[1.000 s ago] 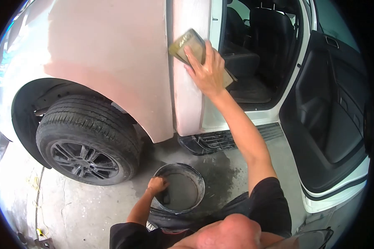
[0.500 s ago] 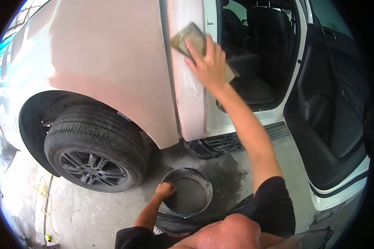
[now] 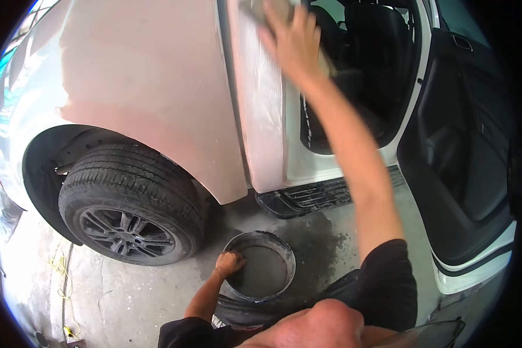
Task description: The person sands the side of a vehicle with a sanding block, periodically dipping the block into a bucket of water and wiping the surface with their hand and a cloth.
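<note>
My right hand (image 3: 293, 40) is raised high and presses a tan sanding block (image 3: 260, 7), mostly cut off by the top edge, against the pink primed strip of the car body (image 3: 261, 116) beside the open doorway. The hand and block are blurred. My left hand (image 3: 229, 263) grips the rim of a round grey bucket (image 3: 262, 268) on the concrete floor, fingers closed over its left edge.
A pink primed fender (image 3: 151, 98) arches over the tyre and dark alloy wheel (image 3: 130, 206) at left. A black side step (image 3: 307, 197) sits under the doorway. The open door (image 3: 470, 162) stands at right. My knee fills the bottom.
My right hand slid the sanding block upward along the primed strip, from mid-height to the top edge of view. The left hand stayed on the bucket rim.
</note>
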{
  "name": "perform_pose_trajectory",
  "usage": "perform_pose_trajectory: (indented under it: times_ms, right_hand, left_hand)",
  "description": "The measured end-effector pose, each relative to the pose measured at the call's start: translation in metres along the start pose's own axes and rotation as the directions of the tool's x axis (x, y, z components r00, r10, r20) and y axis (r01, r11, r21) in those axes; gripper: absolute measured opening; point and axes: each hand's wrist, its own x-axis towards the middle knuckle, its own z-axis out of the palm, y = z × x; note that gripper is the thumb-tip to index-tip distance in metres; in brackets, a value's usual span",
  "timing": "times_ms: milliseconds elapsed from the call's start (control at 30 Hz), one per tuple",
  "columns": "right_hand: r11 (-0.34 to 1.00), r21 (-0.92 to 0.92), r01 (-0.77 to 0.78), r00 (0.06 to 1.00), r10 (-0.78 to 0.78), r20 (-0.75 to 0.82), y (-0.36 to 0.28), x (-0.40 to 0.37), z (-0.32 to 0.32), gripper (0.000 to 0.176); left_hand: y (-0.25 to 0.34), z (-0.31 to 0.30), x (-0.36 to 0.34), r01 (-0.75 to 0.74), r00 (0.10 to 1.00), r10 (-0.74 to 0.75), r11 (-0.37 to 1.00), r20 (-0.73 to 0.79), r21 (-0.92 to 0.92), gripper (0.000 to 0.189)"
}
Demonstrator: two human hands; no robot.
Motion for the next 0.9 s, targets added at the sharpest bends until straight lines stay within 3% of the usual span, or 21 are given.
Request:
perform_pose_trajectory:
  times_ms: [33, 67, 133, 267, 333, 400, 433, 467, 533, 633, 667, 733, 800, 867, 900]
  right_hand:
    - [0.987, 0.153, -0.040, 0.996, 0.026, 0.087, 0.013, 0.041, 0.000, 0.056]
    - [0.978, 0.148, -0.145, 0.989, 0.140, 0.043, 0.005, 0.071, -0.015, 0.059]
    - [0.968, 0.085, -0.236, 0.961, 0.220, 0.166, 0.002, 0.093, -0.023, 0.058]
    - [1.000, 0.028, -0.003, 0.988, 0.007, -0.156, -0.001, -0.021, 0.011, 0.059]
    - [0.995, 0.093, 0.027, 0.993, -0.016, -0.113, 0.001, -0.030, 0.000, 0.060]
    - [0.999, 0.049, 0.006, 0.990, 0.001, -0.142, 0.012, 0.010, 0.007, 0.060]
    - [0.997, 0.080, -0.005, 0.991, 0.016, -0.132, 0.020, 0.040, 0.013, 0.061]
    - [0.960, 0.149, -0.237, 0.960, 0.208, 0.187, 0.002, 0.074, -0.026, 0.057]
    - [0.960, 0.108, -0.258, 0.959, 0.240, 0.152, 0.002, 0.091, -0.028, 0.057]
    - [1.000, -0.011, -0.012, 0.989, 0.011, -0.147, 0.006, 0.022, 0.013, 0.060]
    - [0.996, -0.016, 0.085, 0.986, -0.087, -0.146, -0.002, -0.010, 0.011, 0.058]
    - [0.991, 0.019, 0.130, 0.986, -0.127, -0.106, -0.011, -0.015, -0.001, 0.060]
    - [0.997, -0.018, 0.071, 0.994, -0.072, -0.081, -0.010, 0.032, 0.002, 0.052]
    - [0.993, 0.113, -0.037, 0.990, 0.021, 0.142, 0.000, 0.085, 0.008, 0.054]
    - [0.989, 0.118, -0.086, 0.986, 0.068, 0.152, -0.014, 0.096, -0.008, 0.056]
  left_hand:
    - [0.002, 0.000, 0.003, -0.007, 1.000, 0.007, 1.000, 0.001, -0.006, 0.032]
    - [0.004, -0.004, 0.003, -0.013, 1.000, 0.013, 1.000, 0.005, -0.007, 0.032]
    - [0.002, -0.007, 0.003, -0.022, 1.000, 0.022, 1.000, -0.001, -0.004, 0.033]
    - [0.000, -0.001, 0.004, -0.030, 0.999, 0.030, 1.000, -0.021, -0.001, 0.034]
    - [0.000, -0.001, 0.002, -0.016, 1.000, 0.016, 1.000, -0.005, 0.003, 0.034]
    - [0.000, 0.000, 0.002, 0.011, 1.000, -0.011, 1.000, 0.027, -0.005, 0.034]
    - [0.000, -0.001, 0.004, 0.006, 1.000, -0.006, 1.000, 0.027, -0.005, 0.034]
    - [0.001, -0.002, 0.006, 0.004, 1.000, -0.004, 1.000, 0.025, -0.006, 0.035]
    - [-0.001, -0.004, 0.002, 0.003, 1.000, -0.003, 1.000, 0.029, 0.007, 0.035]
    - [0.005, -0.007, 0.000, -0.004, 1.000, 0.004, 1.000, 0.013, 0.003, 0.035]
    - [0.007, -0.008, -0.001, -0.002, 1.000, 0.002, 1.000, 0.005, -0.006, 0.034]
    - [0.006, -0.009, 0.000, 0.001, 1.000, -0.001, 1.000, -0.002, 0.000, 0.034]
    - [0.004, -0.007, 0.000, -0.003, 1.000, 0.003, 1.000, 0.015, 0.030, 0.034]
    - [0.004, -0.008, 0.005, 0.012, 0.999, -0.013, 1.000, 0.041, 0.023, 0.035]
    - [0.004, -0.008, 0.003, 0.017, 0.998, -0.019, 1.000, 0.058, 0.024, 0.036]
